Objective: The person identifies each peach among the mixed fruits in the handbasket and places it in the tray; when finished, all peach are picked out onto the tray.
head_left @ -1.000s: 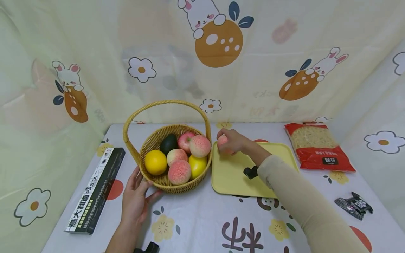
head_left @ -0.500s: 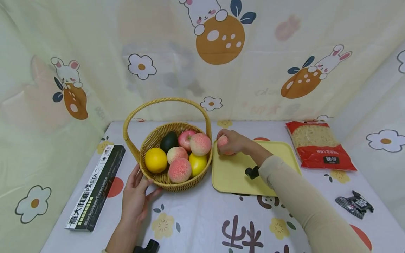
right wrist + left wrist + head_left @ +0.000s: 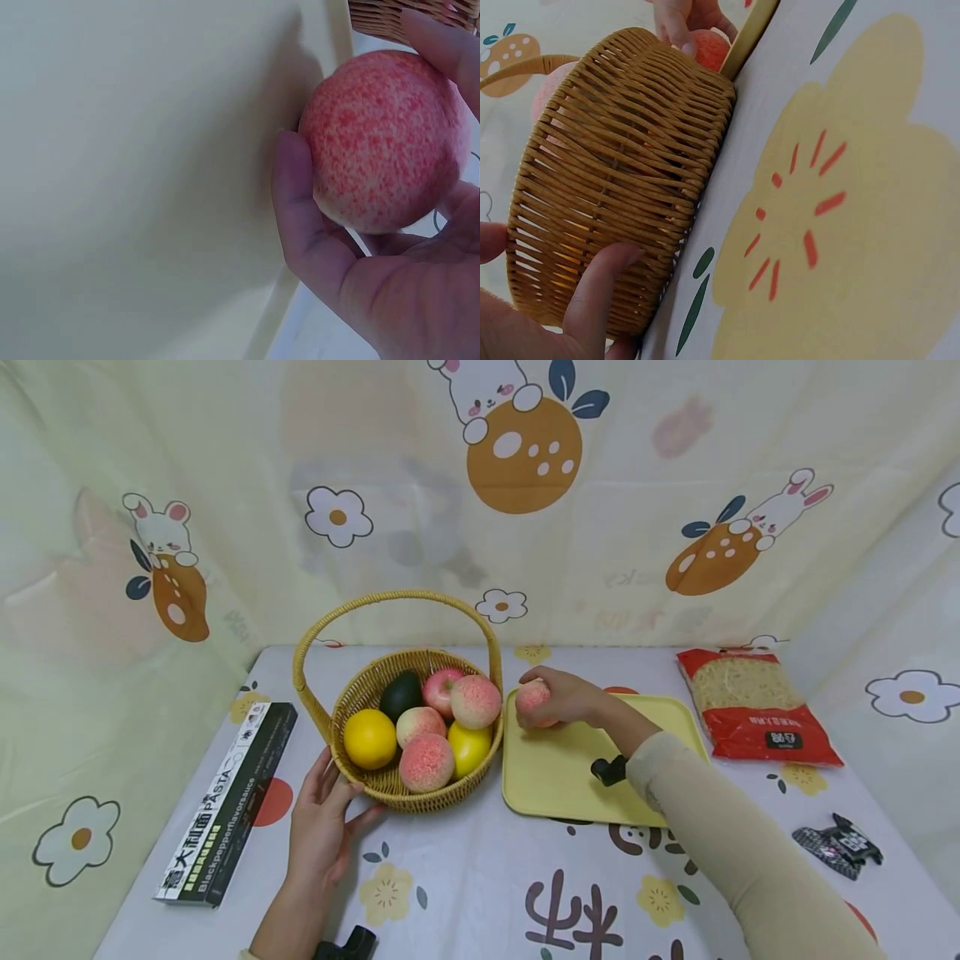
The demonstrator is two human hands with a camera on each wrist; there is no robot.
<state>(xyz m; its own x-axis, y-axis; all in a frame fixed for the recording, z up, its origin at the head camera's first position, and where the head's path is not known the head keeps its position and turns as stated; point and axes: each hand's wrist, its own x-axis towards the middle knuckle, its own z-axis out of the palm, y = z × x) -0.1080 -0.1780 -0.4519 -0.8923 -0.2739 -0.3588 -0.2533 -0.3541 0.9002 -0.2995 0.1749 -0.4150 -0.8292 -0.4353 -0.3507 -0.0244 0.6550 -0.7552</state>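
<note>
Tablecloth (image 3: 450, 893): my right hand (image 3: 570, 698) grips peach (image 3: 530, 702), tray's (image 3: 543, 785) ten o'clock; left hand (image 3: 318, 827) touches wicker basket (image 3: 431, 803). Likely transfer; next needs steadiness.

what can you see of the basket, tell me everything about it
The basket looks like wicker, golden-brown and rounded, with gaps between the strands of its wall. One tall handle with a wrapped look arches over it. It stands upright on the patterned tablecloth, just left of the yellow tray; whether they touch is unclear. Seven pieces of fruit show inside, none hiding the front rim. Of the hands, the left hand touches its near left side.
</note>
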